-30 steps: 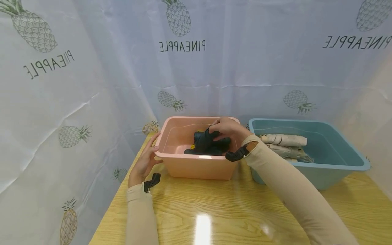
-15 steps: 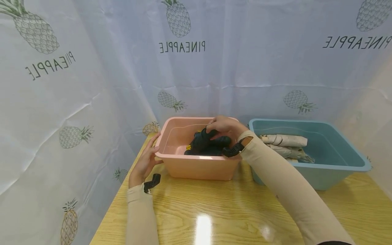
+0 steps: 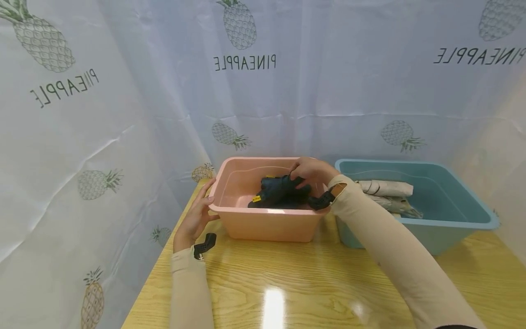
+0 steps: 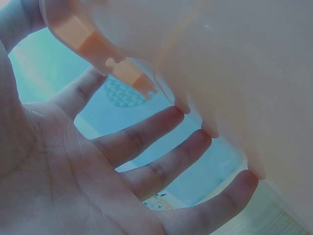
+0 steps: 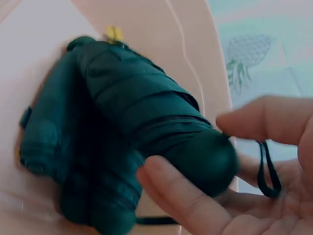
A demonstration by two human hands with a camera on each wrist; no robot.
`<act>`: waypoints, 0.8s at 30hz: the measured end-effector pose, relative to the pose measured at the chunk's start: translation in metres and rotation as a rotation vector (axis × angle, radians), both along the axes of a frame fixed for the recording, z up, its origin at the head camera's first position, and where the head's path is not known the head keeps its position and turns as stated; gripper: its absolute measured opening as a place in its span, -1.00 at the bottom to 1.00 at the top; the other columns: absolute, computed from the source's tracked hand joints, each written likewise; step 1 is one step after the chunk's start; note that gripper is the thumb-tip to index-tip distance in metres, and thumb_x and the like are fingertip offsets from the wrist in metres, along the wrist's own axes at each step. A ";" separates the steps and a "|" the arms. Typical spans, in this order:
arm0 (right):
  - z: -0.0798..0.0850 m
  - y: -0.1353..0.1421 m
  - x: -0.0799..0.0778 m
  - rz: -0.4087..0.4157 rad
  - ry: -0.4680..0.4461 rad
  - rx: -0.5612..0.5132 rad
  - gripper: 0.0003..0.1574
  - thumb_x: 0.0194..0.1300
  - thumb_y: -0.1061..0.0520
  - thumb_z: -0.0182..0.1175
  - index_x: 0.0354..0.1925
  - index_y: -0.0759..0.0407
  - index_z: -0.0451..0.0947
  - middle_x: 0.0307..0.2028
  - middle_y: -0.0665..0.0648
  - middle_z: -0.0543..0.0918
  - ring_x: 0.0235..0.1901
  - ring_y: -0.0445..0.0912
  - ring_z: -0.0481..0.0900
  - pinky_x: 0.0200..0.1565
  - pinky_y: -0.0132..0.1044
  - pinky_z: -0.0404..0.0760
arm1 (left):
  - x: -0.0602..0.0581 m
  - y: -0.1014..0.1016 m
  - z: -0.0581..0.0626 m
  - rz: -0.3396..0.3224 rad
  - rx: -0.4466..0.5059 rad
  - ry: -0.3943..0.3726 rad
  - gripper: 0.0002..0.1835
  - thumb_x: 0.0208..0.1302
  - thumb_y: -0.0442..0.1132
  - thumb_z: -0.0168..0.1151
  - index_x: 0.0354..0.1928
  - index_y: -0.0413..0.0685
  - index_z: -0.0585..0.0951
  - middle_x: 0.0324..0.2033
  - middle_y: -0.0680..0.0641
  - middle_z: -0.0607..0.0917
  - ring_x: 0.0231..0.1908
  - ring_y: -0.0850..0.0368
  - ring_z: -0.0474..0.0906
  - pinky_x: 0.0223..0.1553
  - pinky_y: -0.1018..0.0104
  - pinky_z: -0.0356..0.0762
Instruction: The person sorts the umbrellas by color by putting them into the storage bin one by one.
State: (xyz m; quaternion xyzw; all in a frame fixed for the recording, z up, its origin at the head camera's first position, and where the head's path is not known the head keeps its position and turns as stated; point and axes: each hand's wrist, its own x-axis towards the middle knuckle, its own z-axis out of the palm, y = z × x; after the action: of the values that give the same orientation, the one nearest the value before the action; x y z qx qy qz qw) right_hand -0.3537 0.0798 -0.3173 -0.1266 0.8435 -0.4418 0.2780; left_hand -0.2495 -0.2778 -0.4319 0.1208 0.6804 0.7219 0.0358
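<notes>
In the head view a pink bin [image 3: 265, 227] stands on the table with several dark green folded umbrellas [image 3: 279, 189] in it, some with yellow tags. My right hand [image 3: 314, 170] reaches into the bin's right side. The right wrist view shows its thumb and fingers round the rounded end of the topmost umbrella [image 5: 142, 93], which lies slanted across two others; a wrist loop [image 5: 269, 176] hangs by the palm. My left hand [image 3: 195, 219] holds the bin's left side, thumb over the rim and fingertips against the outer wall [image 4: 244, 88].
A blue-grey bin [image 3: 448, 224] stands close on the right, holding several rolled, beige-wrapped bundles [image 3: 388, 188]. A white pineapple-print curtain [image 3: 287, 100] hangs behind and along the left. The wooden table [image 3: 246, 274] reaches toward me.
My right hand first shifted slightly left with the umbrella, then back right. The umbrella has gone from raised to lying lower across the others. The left hand stays put.
</notes>
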 end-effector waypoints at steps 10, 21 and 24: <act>-0.002 0.007 0.004 0.169 0.130 0.235 -0.65 0.47 0.06 0.12 -0.01 0.34 0.47 -0.14 0.14 0.47 -0.03 0.09 0.47 0.05 0.00 0.58 | 0.002 0.000 0.000 0.005 -0.012 -0.004 -0.32 0.55 -0.07 -0.10 0.62 0.40 0.03 0.61 -0.04 0.05 0.40 -0.04 0.31 0.26 -0.47 0.32; 0.009 0.013 0.014 0.247 0.278 0.314 -0.54 0.49 -0.07 0.13 0.06 0.28 0.57 -0.07 0.20 0.55 -0.09 0.09 0.49 -0.05 -0.15 0.46 | 0.000 0.002 0.000 0.001 -0.003 0.000 -0.33 0.56 -0.08 -0.11 0.63 0.40 0.03 0.61 -0.06 0.08 0.38 0.00 0.35 0.26 -0.47 0.32; 0.016 0.021 0.020 0.222 0.252 0.245 -0.46 0.51 -0.06 0.10 0.28 0.22 0.48 0.19 0.24 0.52 0.12 0.17 0.50 0.11 -0.03 0.53 | 0.000 0.002 0.001 0.002 -0.006 0.006 -0.33 0.56 -0.08 -0.11 0.63 0.40 0.03 0.61 -0.06 0.08 0.39 -0.02 0.34 0.26 -0.48 0.32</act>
State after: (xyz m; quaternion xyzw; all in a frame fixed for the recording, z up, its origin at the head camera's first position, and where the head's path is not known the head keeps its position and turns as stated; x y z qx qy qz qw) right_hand -0.3339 0.1004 -0.3015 -0.2384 0.8999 -0.2830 0.2308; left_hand -0.2499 -0.2754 -0.4313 0.1220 0.6830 0.7194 0.0333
